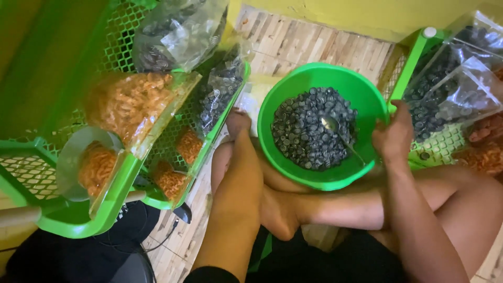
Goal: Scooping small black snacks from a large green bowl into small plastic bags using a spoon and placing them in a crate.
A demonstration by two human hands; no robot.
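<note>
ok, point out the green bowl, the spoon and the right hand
green bowl (293,81): head view, bare inner wall near the far rim.
spoon (330,123): head view, on its scoop.
right hand (394,137): head view, back of the hand at the bowl's rim.

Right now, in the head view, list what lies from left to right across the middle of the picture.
Bag of orange snacks → bag of dark round pieces → left hand → green bowl → spoon in the bowl → right hand on the bowl's rim → sealed dark bags on the green rack.
</note>
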